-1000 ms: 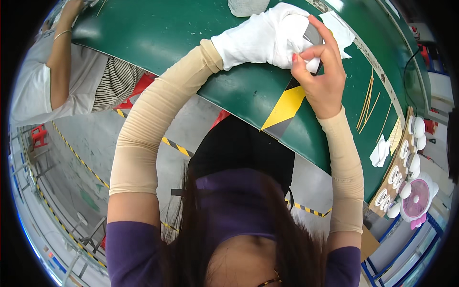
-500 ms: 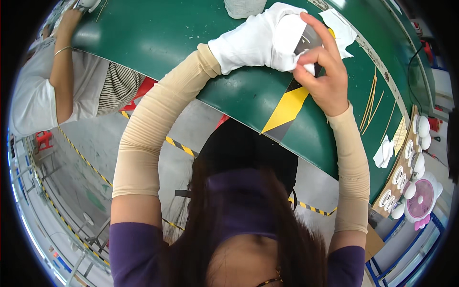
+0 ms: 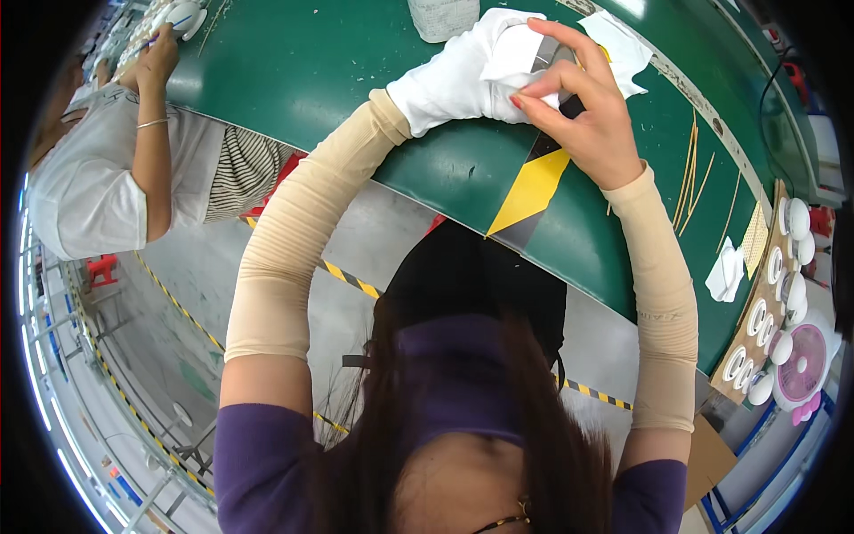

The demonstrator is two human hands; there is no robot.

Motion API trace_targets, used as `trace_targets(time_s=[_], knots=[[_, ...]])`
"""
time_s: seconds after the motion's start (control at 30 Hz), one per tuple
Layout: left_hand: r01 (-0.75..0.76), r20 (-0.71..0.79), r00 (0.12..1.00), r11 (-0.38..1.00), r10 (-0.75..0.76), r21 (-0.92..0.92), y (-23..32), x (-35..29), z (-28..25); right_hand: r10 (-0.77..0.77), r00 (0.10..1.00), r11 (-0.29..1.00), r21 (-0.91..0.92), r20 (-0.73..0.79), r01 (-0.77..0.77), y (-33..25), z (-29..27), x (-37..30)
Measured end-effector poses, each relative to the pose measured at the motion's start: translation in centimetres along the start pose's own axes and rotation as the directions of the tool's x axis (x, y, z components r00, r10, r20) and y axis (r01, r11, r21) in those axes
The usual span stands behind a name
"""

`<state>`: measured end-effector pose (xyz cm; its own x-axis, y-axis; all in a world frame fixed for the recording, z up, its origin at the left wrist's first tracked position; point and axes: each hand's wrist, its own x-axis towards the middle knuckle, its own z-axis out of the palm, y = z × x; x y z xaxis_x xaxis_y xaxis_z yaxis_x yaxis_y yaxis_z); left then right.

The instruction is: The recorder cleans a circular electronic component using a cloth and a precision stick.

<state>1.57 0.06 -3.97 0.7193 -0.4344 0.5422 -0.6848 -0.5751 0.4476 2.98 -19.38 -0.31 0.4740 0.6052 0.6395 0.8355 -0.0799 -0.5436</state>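
Note:
My left hand (image 3: 463, 76), in a white glove, holds a smooth white piece (image 3: 514, 52) with a pale, flat-looking face. The glove and my other fingers hide most of its shape. My bare right hand (image 3: 583, 98) is beside it at the right; thumb and a finger pinch together on what looks like a thin white cloth (image 3: 550, 100), while the forefinger reaches over the far side of the piece. Both hands are above the green table (image 3: 356, 53). Close beyond my right hand lies a crumpled white cloth (image 3: 627, 55).
A whitish container (image 3: 443, 18) stands at the far edge. Thin sticks (image 3: 689, 178) and another cloth (image 3: 726, 271) lie to the right, near a board (image 3: 756, 294) of round white pieces and a pink fan (image 3: 801, 360). Yellow-black tape (image 3: 532, 191) crosses the table. A co-worker (image 3: 107, 178) sits left.
Both my hands and the white piece have shifted slightly left in the picture. My right thumb and finger have moved along the piece. The co-worker's arm has moved to the right.

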Motion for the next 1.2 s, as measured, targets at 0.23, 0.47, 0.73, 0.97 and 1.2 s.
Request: trace_targets(time_s=[0.23,0.47,0.73,0.97,1.2], knots=[[-0.134,-0.006,0.991,0.982,0.136,0.130,0.2,1.1,-0.3,0.075,0.991,0.990,-0.113,-0.110,-0.088,-0.9,0.9,0.7],[0.085,-0.014,0.996,0.995,-0.084,0.056,3.6,1.7,-1.7,0.412,0.895,0.911,0.111,-0.173,-0.398,1.7,0.7,2.7],[-0.003,-0.199,0.978,0.966,0.056,0.259,4.0,1.3,-1.0,0.536,0.811,0.771,0.526,-0.232,-0.359,3.9,-1.5,1.3],[-0.042,0.011,0.999,0.991,0.041,0.125,2.3,1.3,-1.2,0.003,0.996,0.999,-0.035,-0.094,-0.006,0.2,0.4,0.7],[0.107,0.049,0.993,0.992,-0.104,-0.068,2.2,0.8,-1.3,0.104,0.992,0.994,-0.023,-0.067,-0.106,-0.2,0.9,1.8]])
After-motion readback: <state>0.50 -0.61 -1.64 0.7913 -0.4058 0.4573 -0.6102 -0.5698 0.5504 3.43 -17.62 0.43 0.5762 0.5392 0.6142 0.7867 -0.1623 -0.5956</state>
